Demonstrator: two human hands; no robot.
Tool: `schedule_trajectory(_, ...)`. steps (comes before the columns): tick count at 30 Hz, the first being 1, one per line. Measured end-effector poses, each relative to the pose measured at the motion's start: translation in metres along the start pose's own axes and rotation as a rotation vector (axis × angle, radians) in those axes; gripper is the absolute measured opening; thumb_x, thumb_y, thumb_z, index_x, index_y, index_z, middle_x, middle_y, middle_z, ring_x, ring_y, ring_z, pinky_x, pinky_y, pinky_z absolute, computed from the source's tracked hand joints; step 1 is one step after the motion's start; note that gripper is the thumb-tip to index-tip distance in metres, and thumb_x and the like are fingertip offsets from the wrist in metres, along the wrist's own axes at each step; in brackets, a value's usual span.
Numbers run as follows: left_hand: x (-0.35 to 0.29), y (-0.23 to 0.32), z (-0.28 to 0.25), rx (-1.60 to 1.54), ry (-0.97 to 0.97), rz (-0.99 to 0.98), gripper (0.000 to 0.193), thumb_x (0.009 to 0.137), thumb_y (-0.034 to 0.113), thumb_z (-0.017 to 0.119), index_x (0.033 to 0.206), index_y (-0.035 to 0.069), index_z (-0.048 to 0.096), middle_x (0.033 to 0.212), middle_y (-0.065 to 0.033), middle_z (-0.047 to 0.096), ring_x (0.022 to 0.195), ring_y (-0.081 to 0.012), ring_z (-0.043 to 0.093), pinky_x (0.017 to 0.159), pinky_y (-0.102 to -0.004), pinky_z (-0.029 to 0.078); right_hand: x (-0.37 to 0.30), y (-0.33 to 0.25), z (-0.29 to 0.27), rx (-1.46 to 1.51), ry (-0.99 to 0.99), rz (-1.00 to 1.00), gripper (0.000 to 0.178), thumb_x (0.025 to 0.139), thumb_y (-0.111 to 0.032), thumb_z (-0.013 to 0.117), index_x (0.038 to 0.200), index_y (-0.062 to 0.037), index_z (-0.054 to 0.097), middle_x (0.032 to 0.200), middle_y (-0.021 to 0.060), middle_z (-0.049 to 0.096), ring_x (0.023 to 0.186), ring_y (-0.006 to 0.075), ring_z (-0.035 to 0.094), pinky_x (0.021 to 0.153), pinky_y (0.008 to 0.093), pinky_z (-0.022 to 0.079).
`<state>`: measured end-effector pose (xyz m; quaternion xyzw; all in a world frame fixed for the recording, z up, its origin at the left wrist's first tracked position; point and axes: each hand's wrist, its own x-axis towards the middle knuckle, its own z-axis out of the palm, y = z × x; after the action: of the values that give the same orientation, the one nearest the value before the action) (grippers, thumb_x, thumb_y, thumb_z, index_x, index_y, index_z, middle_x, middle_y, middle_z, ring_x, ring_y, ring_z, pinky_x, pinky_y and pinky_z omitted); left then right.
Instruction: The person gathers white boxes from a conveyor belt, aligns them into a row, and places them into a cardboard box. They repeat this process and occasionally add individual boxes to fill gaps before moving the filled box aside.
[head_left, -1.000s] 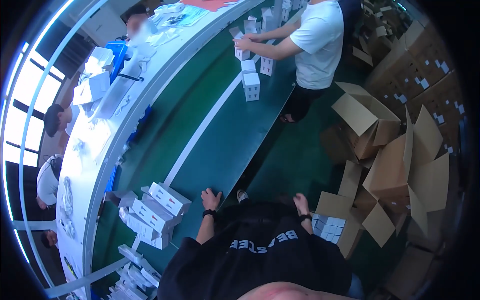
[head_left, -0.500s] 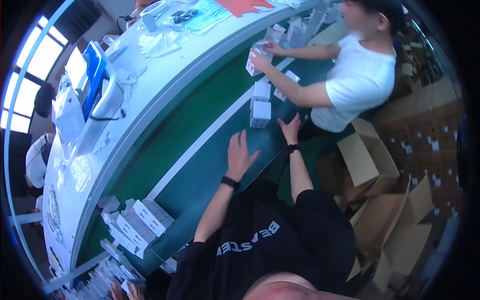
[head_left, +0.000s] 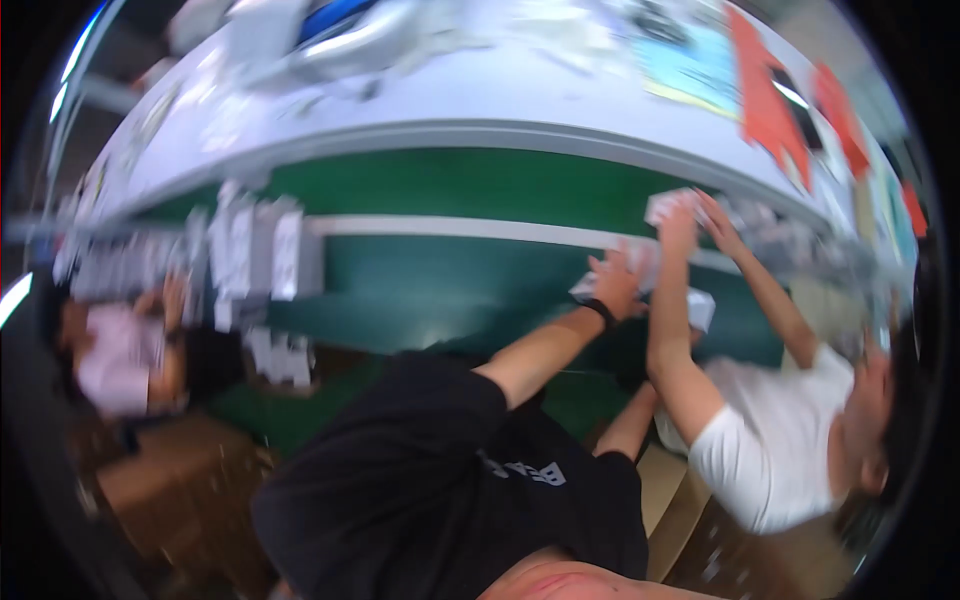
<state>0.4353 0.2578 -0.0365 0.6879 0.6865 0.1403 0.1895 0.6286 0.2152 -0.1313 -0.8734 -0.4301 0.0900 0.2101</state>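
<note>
My left hand (head_left: pixel 618 285) reaches in to small white boxes (head_left: pixel 583 289) on the dark green belt (head_left: pixel 440 285). Its fingers lie at the boxes, but blur hides whether they close round one. From my right arm the forearm (head_left: pixel 628 425) shows; a co-worker's arm (head_left: pixel 668 340) crosses in front, and my right hand is hidden behind it. Another white box (head_left: pixel 700 310) sits just right of that arm. Beyond my left hand, the co-worker's hands (head_left: pixel 690 212) are at a further white box (head_left: pixel 662 208).
White boxes (head_left: pixel 290 255) stand in a group on the belt at left, near another seated person (head_left: pixel 120 350). A pale strip (head_left: pixel 450 229) runs along the belt. Behind it rises a white table (head_left: pixel 480 95) with papers and bags. Cardboard (head_left: pixel 665 480) lies low on the right.
The view has swung to the right. My hands, earlier spread apart above the belt, have moved to the boxes, and the co-worker's arm now covers my right hand.
</note>
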Motion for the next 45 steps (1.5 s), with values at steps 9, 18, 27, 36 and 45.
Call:
schedule_trajectory(9, -0.020, -0.020, -0.024, -0.159, -0.028, 0.230, 0.092, 0.072, 0.037, 0.076, 0.152, 0.026, 0.031, 0.124, -0.0191, 0.052, 0.106, -0.0378, 0.057, 0.074, -0.0463, 0.056, -0.048, -0.046, -0.020, 0.337, -0.016, -0.180, 0.075, 0.070, -0.016, 0.087, 0.130, 0.0084, 0.048, 0.119, 0.0222, 0.060, 0.111, 0.0327, 0.060, 0.098, 0.0427, 0.047)
schedule_trajectory(18, -0.144, -0.190, -0.125, -0.027, -0.114, 0.399, 0.089, 0.073, 0.032, 0.077, 0.152, 0.028, 0.036, 0.127, -0.0146, 0.056, 0.120, -0.0330, 0.054, 0.084, -0.0422, 0.058, -0.175, -0.127, -0.011, 0.581, -0.362, -0.443, 0.074, 0.067, -0.014, 0.088, 0.126, 0.0087, 0.050, 0.116, 0.0216, 0.060, 0.109, 0.0321, 0.061, 0.098, 0.0440, 0.046)
schedule_trajectory(27, -0.236, -0.332, -0.206, -0.057, -0.225, 0.277, 0.089, 0.072, 0.030, 0.078, 0.148, 0.008, 0.037, 0.131, -0.0131, 0.056, 0.123, -0.0297, 0.054, 0.088, -0.0428, 0.055, -0.292, -0.158, 0.016, 0.471, -1.015, -0.801, 0.089, 0.072, -0.021, 0.086, 0.139, 0.0059, 0.033, 0.132, 0.0295, 0.048, 0.124, 0.0411, 0.050, 0.102, 0.0440, 0.045)
schedule_trajectory(36, -0.305, -0.394, -0.266, 0.148, 0.117, 0.399, 0.078, 0.077, 0.026, 0.075, 0.144, 0.007, 0.042, 0.133, -0.0156, 0.055, 0.127, -0.0350, 0.051, 0.111, -0.0453, 0.037, -0.325, -0.177, 0.035, 0.370, -0.941, -1.048, 0.117, 0.060, -0.019, 0.093, 0.150, 0.0022, 0.022, 0.145, 0.0252, 0.038, 0.127, 0.0397, 0.048, 0.106, 0.0451, 0.043)
schedule_trajectory(45, -0.515, -0.624, -0.282, 0.515, 0.884, -0.650, 0.070, 0.076, 0.034, 0.083, 0.128, -0.002, 0.053, 0.121, -0.0215, 0.061, 0.115, -0.0410, 0.054, 0.101, -0.0473, 0.041, -0.325, -0.228, -0.053, 0.189, -0.867, -0.847, 0.122, 0.058, -0.020, 0.094, 0.155, -0.0063, 0.021, 0.148, 0.0220, 0.036, 0.135, 0.0372, 0.041, 0.111, 0.0443, 0.039)
